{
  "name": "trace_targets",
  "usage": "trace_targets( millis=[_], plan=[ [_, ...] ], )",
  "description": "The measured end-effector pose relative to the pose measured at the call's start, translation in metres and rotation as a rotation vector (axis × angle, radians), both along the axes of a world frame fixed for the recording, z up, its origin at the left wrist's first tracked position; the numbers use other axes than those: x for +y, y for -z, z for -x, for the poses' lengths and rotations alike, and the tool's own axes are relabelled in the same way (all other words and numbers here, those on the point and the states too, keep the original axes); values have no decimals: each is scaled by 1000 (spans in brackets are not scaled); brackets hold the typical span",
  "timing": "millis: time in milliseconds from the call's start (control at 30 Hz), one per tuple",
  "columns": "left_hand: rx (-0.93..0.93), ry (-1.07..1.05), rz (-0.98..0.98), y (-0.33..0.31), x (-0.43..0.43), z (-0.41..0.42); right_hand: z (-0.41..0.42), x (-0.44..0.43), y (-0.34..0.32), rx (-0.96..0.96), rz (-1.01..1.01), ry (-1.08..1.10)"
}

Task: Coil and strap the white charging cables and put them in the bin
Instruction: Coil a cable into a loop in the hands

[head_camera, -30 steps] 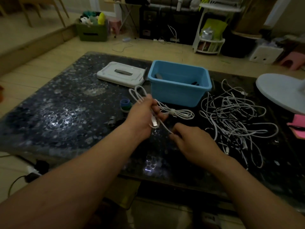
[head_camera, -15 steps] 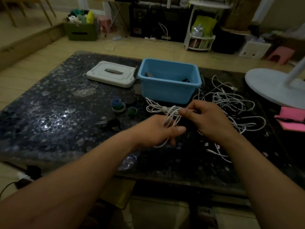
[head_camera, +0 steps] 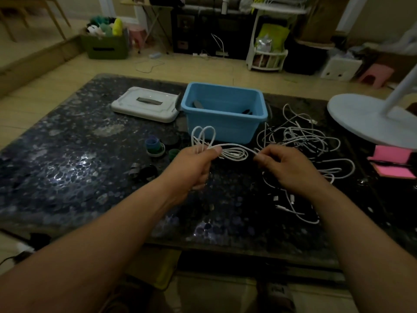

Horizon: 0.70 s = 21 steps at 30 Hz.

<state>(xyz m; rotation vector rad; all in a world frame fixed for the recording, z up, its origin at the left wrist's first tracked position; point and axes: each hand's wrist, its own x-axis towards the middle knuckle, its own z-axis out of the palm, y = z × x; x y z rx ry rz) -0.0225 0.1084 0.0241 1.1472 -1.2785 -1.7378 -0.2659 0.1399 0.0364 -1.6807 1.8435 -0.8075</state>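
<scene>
A coiled white charging cable (head_camera: 232,152) stretches between my hands above the dark table. My left hand (head_camera: 195,164) grips the coil's middle, with loops sticking up past the fingers. My right hand (head_camera: 286,164) pinches the coil's right end. Just behind them stands the blue bin (head_camera: 223,111), open, with dark items inside. A tangled pile of loose white cables (head_camera: 300,141) lies to the right of the bin, and more cable ends trail toward the near edge. Small rolls of strap tape (head_camera: 154,145) sit left of my left hand.
A white lid (head_camera: 145,105) lies left of the bin. A white round fan base (head_camera: 370,118) overhangs the table's right side, with a pink notebook (head_camera: 392,160) below it. A dark strap piece (head_camera: 144,171) lies near the tape rolls. The floor beyond holds boxes, stools and shelves.
Both hands have lifted the coil and drawn apart. My left hand now grips the coil's middle and my right hand has slid out to its right end, stretching it lengthwise.
</scene>
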Motion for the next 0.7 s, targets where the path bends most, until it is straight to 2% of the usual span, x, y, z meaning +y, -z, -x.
trace_targets(
  millis=[167, 333, 433, 500, 600, 700],
  plan=[
    [42, -82, -153, 5, 14, 17, -51, 2, 10, -290, 72, 144],
    [27, -43, -81, -4, 25, 25, -86, 12, 12, -320, 157, 129],
    [110, -48, -91, -2, 28, 27, -96, 18, 13, -357, 156, 51],
    [154, -127, -128, 0, 25, 27, -102, 21, 12, -428, 134, 49],
    [158, -298, -185, 2, 18, 24, -105, 23, 14, -356, 109, 72],
    [177, -361, -227, 1, 14, 19, -108, 28, 13, -221, 125, -2]
  ],
)
